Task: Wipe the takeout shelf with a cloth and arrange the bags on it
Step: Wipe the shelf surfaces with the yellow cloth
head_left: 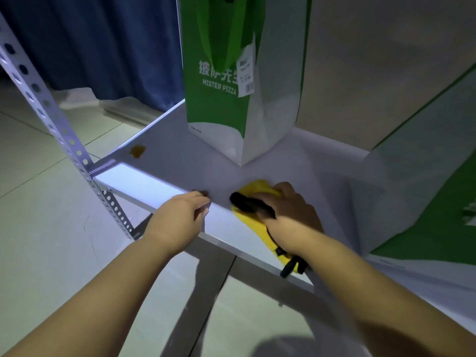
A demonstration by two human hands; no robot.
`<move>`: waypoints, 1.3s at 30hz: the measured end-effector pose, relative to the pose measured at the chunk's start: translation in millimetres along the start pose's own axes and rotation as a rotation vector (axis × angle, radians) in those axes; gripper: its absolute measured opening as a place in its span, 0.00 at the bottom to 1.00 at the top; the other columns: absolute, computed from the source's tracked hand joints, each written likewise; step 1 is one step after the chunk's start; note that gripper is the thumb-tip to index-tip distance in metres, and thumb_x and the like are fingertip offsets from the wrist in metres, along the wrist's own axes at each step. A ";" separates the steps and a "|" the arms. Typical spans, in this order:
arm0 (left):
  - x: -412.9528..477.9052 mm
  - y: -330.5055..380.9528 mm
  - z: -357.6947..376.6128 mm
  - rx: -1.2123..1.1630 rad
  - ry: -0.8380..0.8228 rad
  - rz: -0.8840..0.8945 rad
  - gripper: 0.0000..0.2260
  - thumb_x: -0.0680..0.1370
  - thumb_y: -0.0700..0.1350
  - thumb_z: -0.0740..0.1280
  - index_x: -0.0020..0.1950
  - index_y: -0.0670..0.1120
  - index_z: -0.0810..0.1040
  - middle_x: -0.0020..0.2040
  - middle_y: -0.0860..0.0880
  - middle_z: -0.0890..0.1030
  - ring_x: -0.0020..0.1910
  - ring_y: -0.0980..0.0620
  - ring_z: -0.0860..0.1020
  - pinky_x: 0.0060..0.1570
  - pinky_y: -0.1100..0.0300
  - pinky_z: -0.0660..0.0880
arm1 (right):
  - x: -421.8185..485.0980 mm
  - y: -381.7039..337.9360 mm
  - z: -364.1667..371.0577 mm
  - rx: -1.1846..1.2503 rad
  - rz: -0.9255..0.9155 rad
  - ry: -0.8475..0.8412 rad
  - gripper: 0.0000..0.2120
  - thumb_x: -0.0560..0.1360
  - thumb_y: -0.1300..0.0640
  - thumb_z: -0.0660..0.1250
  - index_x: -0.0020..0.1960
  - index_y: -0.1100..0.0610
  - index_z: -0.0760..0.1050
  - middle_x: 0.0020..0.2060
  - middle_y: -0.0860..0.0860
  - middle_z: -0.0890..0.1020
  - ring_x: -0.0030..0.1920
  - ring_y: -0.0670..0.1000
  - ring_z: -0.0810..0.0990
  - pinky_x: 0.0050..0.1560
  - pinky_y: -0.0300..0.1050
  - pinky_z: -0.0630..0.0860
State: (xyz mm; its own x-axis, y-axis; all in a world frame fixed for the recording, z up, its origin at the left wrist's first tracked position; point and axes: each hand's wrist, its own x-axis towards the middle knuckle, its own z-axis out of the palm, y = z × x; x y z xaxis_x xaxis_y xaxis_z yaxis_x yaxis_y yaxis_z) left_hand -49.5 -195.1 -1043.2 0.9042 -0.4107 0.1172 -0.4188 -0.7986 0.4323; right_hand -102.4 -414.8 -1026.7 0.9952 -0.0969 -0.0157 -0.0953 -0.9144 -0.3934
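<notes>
Working the takeout shelf [180,173] from the front: I am pressing a yellow cloth [257,189] down on the shelf just inside its front edge. My right hand [288,215] is lying on top of it, fingers bent down over the cloth and grasping it, and a black strap [251,205] is running across the cloth beside my knuckles. My left hand [184,213] is clamping the front edge just left of the cloth without touching it, fingers curled over onto the top surface. A green-and-white bag [219,112] lettered MISTER PIZZA is standing upright toward the back edge, with a paper label [246,70] hanging on its face. A second bag [425,181] in the same colours is sitting tilted at the right edge, partly cut off by the frame. A brown stain [138,151] is showing near the left edge, well apart from both hands – and a perforated metal upright [51,112] is rising at the front-left corner. A blue curtain [98,47] is hanging behind, above a tiled floor [38,163]
</notes>
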 end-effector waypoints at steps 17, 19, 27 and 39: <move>-2.1 -36.3 -3.3 0.006 0.055 0.053 0.17 0.79 0.53 0.60 0.64 0.49 0.76 0.66 0.51 0.74 0.65 0.50 0.69 0.65 0.56 0.65 | -42.1 -18.0 4.9 -0.140 0.216 0.065 0.17 0.77 0.47 0.57 0.65 0.34 0.66 0.61 0.49 0.67 0.55 0.58 0.72 0.56 0.51 0.71; -2.1 -36.7 -2.4 0.011 0.056 0.067 0.17 0.79 0.53 0.60 0.64 0.48 0.76 0.66 0.50 0.74 0.66 0.50 0.68 0.65 0.56 0.64 | -48.6 -20.6 9.0 -0.213 0.298 0.126 0.17 0.76 0.50 0.59 0.64 0.38 0.68 0.59 0.51 0.67 0.50 0.59 0.72 0.52 0.51 0.72; -11.3 -44.6 -11.6 0.032 0.138 0.022 0.11 0.75 0.50 0.67 0.52 0.46 0.82 0.58 0.45 0.79 0.60 0.43 0.72 0.56 0.52 0.71 | -48.2 -64.2 37.9 -0.202 0.098 0.140 0.20 0.76 0.47 0.60 0.67 0.36 0.65 0.61 0.49 0.66 0.55 0.56 0.69 0.54 0.50 0.66; -28.0 -94.8 -67.3 -0.033 0.387 -0.154 0.10 0.76 0.46 0.67 0.56 0.45 0.79 0.53 0.49 0.79 0.52 0.48 0.76 0.49 0.61 0.68 | 27.0 -128.1 54.1 -0.017 0.045 0.133 0.15 0.77 0.50 0.59 0.61 0.36 0.68 0.54 0.49 0.69 0.49 0.60 0.73 0.52 0.52 0.74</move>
State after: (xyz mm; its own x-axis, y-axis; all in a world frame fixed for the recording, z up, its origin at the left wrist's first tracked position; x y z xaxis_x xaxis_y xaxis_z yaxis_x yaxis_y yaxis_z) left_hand -29.4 -78.2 -1027.3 0.9234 -0.0871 0.3738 -0.2794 -0.8204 0.4990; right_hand -62.0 -279.0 -1026.4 0.9780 -0.1886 0.0891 -0.1417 -0.9143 -0.3794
